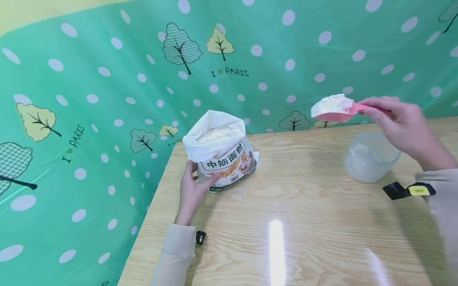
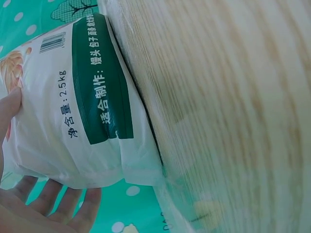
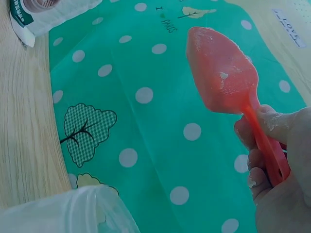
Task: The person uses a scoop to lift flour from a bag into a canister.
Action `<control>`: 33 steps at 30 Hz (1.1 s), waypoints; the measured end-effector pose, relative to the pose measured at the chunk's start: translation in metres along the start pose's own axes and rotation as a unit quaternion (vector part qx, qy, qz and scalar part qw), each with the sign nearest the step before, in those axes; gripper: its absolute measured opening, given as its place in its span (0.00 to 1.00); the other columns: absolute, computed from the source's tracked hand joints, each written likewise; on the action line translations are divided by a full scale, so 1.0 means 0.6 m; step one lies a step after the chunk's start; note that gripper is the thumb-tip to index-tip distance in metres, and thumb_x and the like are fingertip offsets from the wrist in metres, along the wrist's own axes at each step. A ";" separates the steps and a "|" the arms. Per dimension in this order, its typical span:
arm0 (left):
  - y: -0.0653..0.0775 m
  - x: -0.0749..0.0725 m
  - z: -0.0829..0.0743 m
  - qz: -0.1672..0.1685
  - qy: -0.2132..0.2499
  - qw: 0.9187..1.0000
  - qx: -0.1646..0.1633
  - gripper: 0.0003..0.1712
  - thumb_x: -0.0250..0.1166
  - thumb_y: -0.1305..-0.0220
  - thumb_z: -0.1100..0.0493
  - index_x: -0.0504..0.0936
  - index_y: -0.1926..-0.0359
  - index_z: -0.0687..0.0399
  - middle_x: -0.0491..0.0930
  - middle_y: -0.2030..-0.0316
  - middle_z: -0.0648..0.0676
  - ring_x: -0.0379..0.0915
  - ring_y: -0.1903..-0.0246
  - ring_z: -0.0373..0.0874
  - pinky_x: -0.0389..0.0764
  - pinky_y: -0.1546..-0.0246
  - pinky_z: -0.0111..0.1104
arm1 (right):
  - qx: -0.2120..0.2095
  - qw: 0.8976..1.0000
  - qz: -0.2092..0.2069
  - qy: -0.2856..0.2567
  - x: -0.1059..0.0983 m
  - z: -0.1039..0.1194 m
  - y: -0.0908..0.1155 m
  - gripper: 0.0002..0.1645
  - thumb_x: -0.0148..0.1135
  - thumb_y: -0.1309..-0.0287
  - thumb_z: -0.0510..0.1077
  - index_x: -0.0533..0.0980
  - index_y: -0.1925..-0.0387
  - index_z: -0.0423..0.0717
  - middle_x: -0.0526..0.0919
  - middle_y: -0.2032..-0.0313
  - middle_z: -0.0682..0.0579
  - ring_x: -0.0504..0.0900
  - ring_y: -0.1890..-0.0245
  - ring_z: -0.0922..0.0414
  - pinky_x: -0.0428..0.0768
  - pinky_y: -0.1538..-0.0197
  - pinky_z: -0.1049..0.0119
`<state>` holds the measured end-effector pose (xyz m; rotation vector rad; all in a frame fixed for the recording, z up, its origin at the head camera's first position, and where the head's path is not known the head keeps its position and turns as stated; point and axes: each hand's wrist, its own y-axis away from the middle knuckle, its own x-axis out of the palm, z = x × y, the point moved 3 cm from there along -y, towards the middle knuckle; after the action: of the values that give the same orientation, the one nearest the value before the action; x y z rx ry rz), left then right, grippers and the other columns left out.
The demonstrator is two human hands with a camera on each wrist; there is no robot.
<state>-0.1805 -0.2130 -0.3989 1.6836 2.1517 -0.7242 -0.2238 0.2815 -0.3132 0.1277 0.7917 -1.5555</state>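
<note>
An opened white bag of flour (image 1: 229, 159) stands on the table, its top rolled outward and flour showing inside. My left hand (image 1: 195, 186) holds the bag's lower left side, thumb on the front and fingers round the side. In the left wrist view, its thumb (image 2: 8, 109) lies against the printed bag (image 2: 53, 111). My right hand (image 1: 402, 119) grips the handle of a pink-red scoop (image 1: 334, 116) heaped with flour, raised above and left of a clear round tub (image 1: 370, 159). From the right wrist, the scoop's underside (image 3: 223, 73) shows flour specks, as do the fingers.
A green cloth (image 1: 272, 91) with dots and trees hangs behind and left of the wooden table (image 1: 286, 190). The tub's rim (image 3: 104, 204) appears at the bottom of the right wrist view. Black straps (image 1: 408, 190) sit at the cuffs.
</note>
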 end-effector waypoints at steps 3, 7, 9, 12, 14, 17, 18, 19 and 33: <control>-0.001 0.001 -0.002 0.000 0.004 1.000 0.003 0.46 0.78 0.52 0.40 0.67 0.34 0.41 0.74 0.41 0.47 0.67 0.40 0.44 0.71 0.40 0.45 | 0.009 1.000 -0.005 -0.008 -0.007 -0.009 0.006 0.19 0.55 0.29 0.44 0.78 0.40 0.45 0.77 0.52 0.70 0.72 0.58 0.68 0.70 0.64 0.88; -0.003 0.003 -0.004 0.003 0.005 1.000 0.004 0.47 0.78 0.53 0.39 0.66 0.34 0.40 0.74 0.40 0.46 0.67 0.39 0.43 0.71 0.39 0.45 | 0.021 1.000 -0.015 0.005 -0.018 -0.027 0.018 0.20 0.54 0.28 0.45 0.77 0.39 0.46 0.75 0.51 0.70 0.72 0.57 0.71 0.69 0.59 0.91; -0.004 0.003 -0.004 0.005 0.004 1.000 0.002 0.48 0.78 0.53 0.38 0.66 0.33 0.40 0.74 0.40 0.46 0.66 0.39 0.43 0.71 0.39 0.45 | 0.027 0.999 -0.021 0.020 -0.024 -0.036 0.024 0.21 0.53 0.27 0.45 0.76 0.38 0.45 0.74 0.52 0.73 0.71 0.57 0.73 0.68 0.61 0.91; -0.002 0.000 -0.003 0.003 0.002 1.000 -0.003 0.48 0.78 0.53 0.38 0.66 0.33 0.40 0.74 0.40 0.47 0.67 0.39 0.44 0.71 0.39 0.45 | 0.028 0.998 -0.026 0.043 -0.028 -0.046 0.030 0.21 0.52 0.27 0.46 0.76 0.38 0.43 0.72 0.54 0.78 0.69 0.57 0.75 0.66 0.61 0.91; 0.001 -0.002 -0.002 -0.001 0.001 1.000 -0.005 0.48 0.78 0.53 0.39 0.66 0.34 0.40 0.74 0.40 0.47 0.67 0.40 0.45 0.70 0.39 0.45 | 0.026 0.998 -0.029 0.046 -0.030 -0.052 0.035 0.21 0.52 0.27 0.45 0.75 0.38 0.42 0.71 0.55 0.80 0.68 0.57 0.76 0.66 0.61 0.92; 0.003 -0.004 0.001 -0.002 0.001 1.000 -0.002 0.47 0.78 0.52 0.40 0.66 0.34 0.40 0.74 0.41 0.48 0.67 0.40 0.46 0.71 0.40 0.46 | 0.019 0.998 -0.040 0.035 -0.034 -0.058 0.042 0.21 0.53 0.27 0.43 0.75 0.38 0.39 0.72 0.56 0.80 0.69 0.58 0.76 0.66 0.59 0.93; 0.003 -0.004 0.001 -0.001 0.002 1.000 0.000 0.47 0.78 0.52 0.40 0.66 0.34 0.41 0.74 0.41 0.48 0.67 0.40 0.46 0.71 0.40 0.46 | 0.019 0.998 -0.044 0.031 -0.036 -0.061 0.045 0.21 0.53 0.27 0.42 0.75 0.38 0.39 0.72 0.56 0.80 0.70 0.59 0.77 0.67 0.59 0.94; 0.003 -0.003 0.002 0.001 0.003 1.000 0.001 0.47 0.78 0.52 0.40 0.66 0.34 0.40 0.74 0.41 0.48 0.67 0.40 0.46 0.71 0.40 0.45 | 0.020 0.998 -0.049 0.028 -0.039 -0.064 0.048 0.21 0.53 0.28 0.42 0.75 0.38 0.39 0.71 0.56 0.81 0.70 0.59 0.77 0.67 0.59 0.94; 0.001 -0.001 0.002 -0.001 0.004 1.000 0.007 0.46 0.78 0.52 0.39 0.67 0.35 0.40 0.75 0.42 0.46 0.67 0.41 0.43 0.71 0.41 0.44 | -0.017 0.994 -0.079 0.079 -0.069 -0.107 0.076 0.20 0.53 0.28 0.40 0.76 0.38 0.44 0.68 0.57 0.90 0.67 0.57 0.84 0.62 0.56 0.96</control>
<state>-0.1801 -0.2140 -0.3999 1.6954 2.1588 -0.7351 -0.1987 0.3539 -0.3582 0.1680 0.9718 -1.6954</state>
